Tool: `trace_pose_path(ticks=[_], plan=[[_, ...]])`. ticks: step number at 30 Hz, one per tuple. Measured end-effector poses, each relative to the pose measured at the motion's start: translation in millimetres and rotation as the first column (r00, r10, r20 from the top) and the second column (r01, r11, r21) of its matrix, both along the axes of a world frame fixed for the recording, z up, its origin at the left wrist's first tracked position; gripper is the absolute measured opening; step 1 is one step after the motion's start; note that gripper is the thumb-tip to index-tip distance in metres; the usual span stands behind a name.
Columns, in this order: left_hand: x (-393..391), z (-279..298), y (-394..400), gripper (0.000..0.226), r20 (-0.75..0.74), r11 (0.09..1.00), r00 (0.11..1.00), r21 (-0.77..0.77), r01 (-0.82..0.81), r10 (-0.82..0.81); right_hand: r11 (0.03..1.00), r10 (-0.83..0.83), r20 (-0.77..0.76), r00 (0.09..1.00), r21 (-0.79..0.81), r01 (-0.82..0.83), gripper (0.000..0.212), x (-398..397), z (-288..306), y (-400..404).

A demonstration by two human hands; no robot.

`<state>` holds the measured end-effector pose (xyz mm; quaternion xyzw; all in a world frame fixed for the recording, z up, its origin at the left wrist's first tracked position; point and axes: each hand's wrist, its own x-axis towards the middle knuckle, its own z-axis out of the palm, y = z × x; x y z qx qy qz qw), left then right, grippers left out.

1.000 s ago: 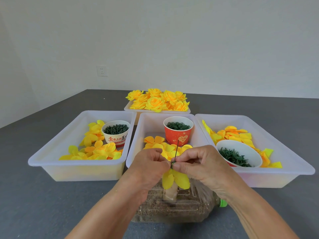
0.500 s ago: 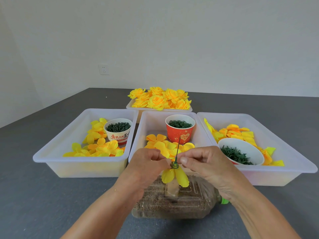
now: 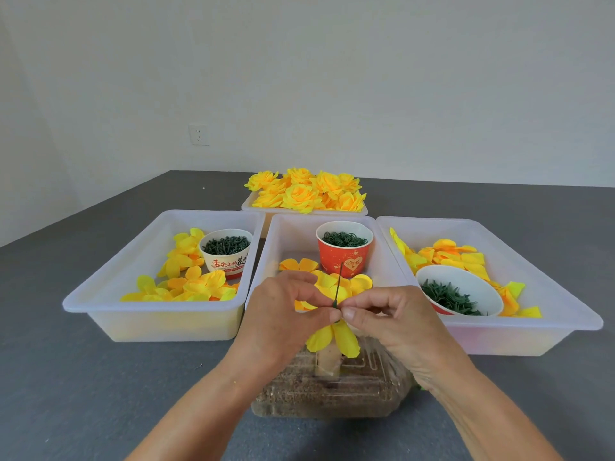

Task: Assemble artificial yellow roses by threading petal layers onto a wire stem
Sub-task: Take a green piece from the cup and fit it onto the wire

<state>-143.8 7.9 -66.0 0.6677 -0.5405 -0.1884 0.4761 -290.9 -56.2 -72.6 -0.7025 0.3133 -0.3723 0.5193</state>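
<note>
A thin green wire stem (image 3: 338, 285) stands upright between my hands, above a clear bottle (image 3: 327, 387) lying on its side. Yellow petals (image 3: 334, 337) hang on the wire just under my fingers. My left hand (image 3: 283, 314) pinches at the wire's base from the left. From the right, my right hand (image 3: 389, 314) pinches the same spot, thumb against forefinger. A small green piece shows at the fingertips, mostly hidden.
Three white bins hold loose petals: left bin (image 3: 100, 294) with a white cup (image 3: 226, 251), middle bin (image 3: 266, 254) with a red cup (image 3: 344, 251), right bin (image 3: 549, 294) with a bowl (image 3: 462, 291) of green parts. Finished roses (image 3: 306, 191) fill a far tray.
Both hands have stayed pinched at the wire over the bottle. The green piece seen at the fingertips half a second ago is now almost covered by them. The view has tilted slightly.
</note>
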Motion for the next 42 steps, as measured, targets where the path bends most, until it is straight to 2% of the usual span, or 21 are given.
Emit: trace_pose_path(ticks=[4, 11, 14, 18, 20, 23, 28, 33, 37, 42], plan=[[1.5, 1.4, -1.4, 0.014, 0.019, 0.999, 0.999, 0.012, 0.047, -0.047, 0.998, -0.014, -0.027, 1.0, -0.062, 0.012, 0.027, 2.6, -5.1, -2.9], [3.3, 2.6, -4.7, 0.013, 0.164, 0.991, 0.979, 0.075, 0.108, -0.119, 0.993, -0.009, -0.088, 0.996, -0.119, -0.001, 0.02, 0.5, -5.5, -5.9], [7.3, 4.7, -4.4, 0.004, 0.138, 0.989, 0.982, 0.097, 0.113, -0.126, 0.995, 0.004, -0.085, 0.996, -0.1, -0.013, 0.021, -3.3, -7.6, -1.4], [14.2, 6.8, -1.6, 0.01, 0.061, 0.982, 0.984, 0.1, 0.158, -0.165, 0.996, -0.044, -0.094, 0.995, -0.086, 0.036, 0.009, -12.2, -10.9, 3.9], [16.0, 5.7, 2.0, 0.015, 0.009, 0.984, 0.987, 0.068, 0.162, -0.163, 0.998, -0.045, -0.112, 0.993, -0.038, 0.041, 0.013, -14.5, -12.3, 6.0], [17.0, 0.8, 6.5, 0.023, 0.016, 0.99, 0.992, 0.062, 0.125, -0.127, 0.999, 0.005, -0.106, 0.994, 0.052, 0.001, 0.018, -12.8, -13.7, 10.2], [14.0, -3.8, 10.0, 0.019, 0.014, 0.996, 0.997, 0.034, 0.077, -0.078, 0.994, -0.082, -0.048, 0.995, -0.081, 0.078, 0.027, -5.8, -14.1, 9.8], [9.1, -3.6, 8.9, 0.011, 0.09, 0.998, 0.994, -0.004, 0.061, -0.06, 0.983, -0.114, -0.019, 0.993, -0.144, 0.11, 0.037, 1.5, -15.4, 7.6], [3.7, -7.1, 7.4, 0.012, 0.138, 0.997, 0.989, -0.037, 0.06, -0.054, 0.98, -0.122, -0.039, 0.992, -0.165, 0.114, 0.032, 4.9, -14.5, 4.5], [5.8, -8.7, 7.8, 0.009, 0.091, 0.998, 0.994, -0.024, 0.062, -0.06, 0.989, -0.085, -0.054, 0.995, -0.129, 0.078, 0.025, 4.8, -11.3, 3.2]])
